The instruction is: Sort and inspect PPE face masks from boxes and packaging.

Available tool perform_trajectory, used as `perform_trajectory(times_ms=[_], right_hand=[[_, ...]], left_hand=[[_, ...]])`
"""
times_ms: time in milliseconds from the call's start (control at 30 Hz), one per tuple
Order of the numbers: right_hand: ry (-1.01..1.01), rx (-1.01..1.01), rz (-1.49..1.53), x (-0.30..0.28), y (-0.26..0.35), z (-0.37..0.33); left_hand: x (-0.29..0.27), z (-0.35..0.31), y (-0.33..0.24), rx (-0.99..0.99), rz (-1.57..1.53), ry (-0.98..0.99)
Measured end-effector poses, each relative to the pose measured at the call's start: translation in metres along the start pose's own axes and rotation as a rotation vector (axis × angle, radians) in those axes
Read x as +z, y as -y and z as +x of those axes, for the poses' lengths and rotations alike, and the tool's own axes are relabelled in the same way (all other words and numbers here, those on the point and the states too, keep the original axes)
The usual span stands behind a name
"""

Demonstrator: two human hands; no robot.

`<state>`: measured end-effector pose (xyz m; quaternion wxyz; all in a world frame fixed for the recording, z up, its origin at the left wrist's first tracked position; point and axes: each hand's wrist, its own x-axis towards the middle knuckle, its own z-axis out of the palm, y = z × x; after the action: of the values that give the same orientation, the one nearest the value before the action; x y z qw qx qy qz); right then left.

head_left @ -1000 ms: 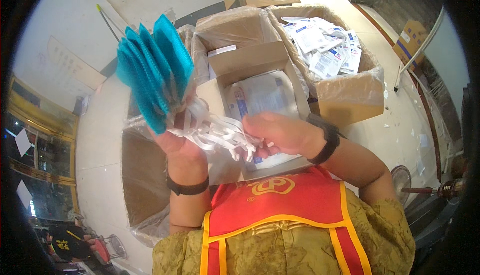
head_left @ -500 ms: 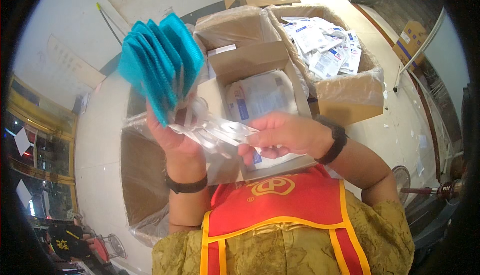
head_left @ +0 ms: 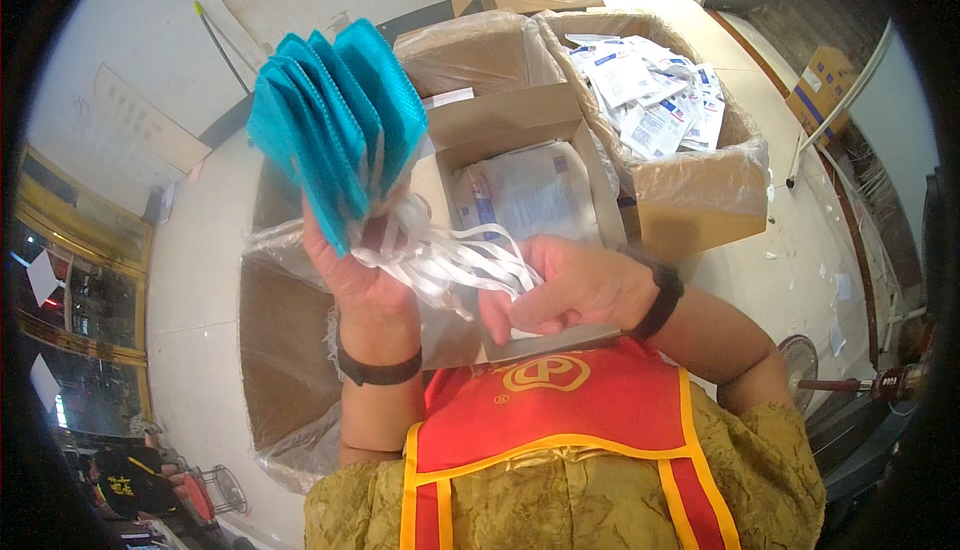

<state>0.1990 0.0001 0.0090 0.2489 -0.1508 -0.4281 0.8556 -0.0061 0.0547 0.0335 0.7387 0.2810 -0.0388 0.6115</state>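
A stack of folded teal face masks (head_left: pixel 335 125) is fanned out in my left hand (head_left: pixel 362 295), its fingers closed round the lower end and mostly hidden behind the masks. From the stack a bundle of white elastic straps (head_left: pixel 445 255) trails to the right. My right hand (head_left: pixel 580 285) pinches the far ends of these straps between thumb and fingers. Both hands are above a small open cardboard box (head_left: pixel 515 115), which holds flat white-and-blue packets (head_left: pixel 530 190).
Behind to the right, a large plastic-lined carton (head_left: pixel 700 195) holds a heap of white packets (head_left: pixel 655 100). Another lined carton (head_left: pixel 285 350) stands left of my arm. A metal rod (head_left: pixel 850 386) sticks in from the right. At lower left is a person in dark clothing (head_left: pixel 125 485).
The masks have shifted slightly right and up. My right hand has moved a little right and downward, its fingers more curled, and the straps look more spread apart.
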Motion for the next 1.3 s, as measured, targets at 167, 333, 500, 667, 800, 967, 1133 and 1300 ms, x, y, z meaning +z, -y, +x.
perform_trajectory(times_ms=[167,333,500,667,800,967,1133,1300], right_hand=[[-0.006,-0.004,0.019,0.006,-0.003,0.003],[0.062,-0.018,-0.001,-0.003,-0.011,0.003],[-0.066,0.146,-0.119,0.005,0.001,-0.005],[-0.177,0.146,-0.263,-0.002,-0.005,-0.027],[-0.190,0.194,-0.483,-0.002,0.014,-0.046],[-0.136,0.191,-0.744,0.011,0.053,-0.061],[0.086,0.011,-0.961,0.026,0.074,-0.072],[0.020,0.187,-0.980,0.032,0.063,-0.108]], left_hand=[[0.017,-0.003,0.008,0.089,0.138,-0.175],[0.011,-0.003,0.004,0.081,0.083,-0.156],[-0.008,0.001,-0.015,0.033,0.067,-0.079],[-0.006,-0.002,-0.061,0.143,0.204,-0.029],[0.020,-0.019,-0.051,0.097,0.589,-0.085],[0.037,-0.023,-0.060,-0.281,1.377,0.579],[0.089,-0.018,-0.049,-0.671,1.902,0.898],[0.086,-0.033,-0.063,-0.539,2.091,0.977]])
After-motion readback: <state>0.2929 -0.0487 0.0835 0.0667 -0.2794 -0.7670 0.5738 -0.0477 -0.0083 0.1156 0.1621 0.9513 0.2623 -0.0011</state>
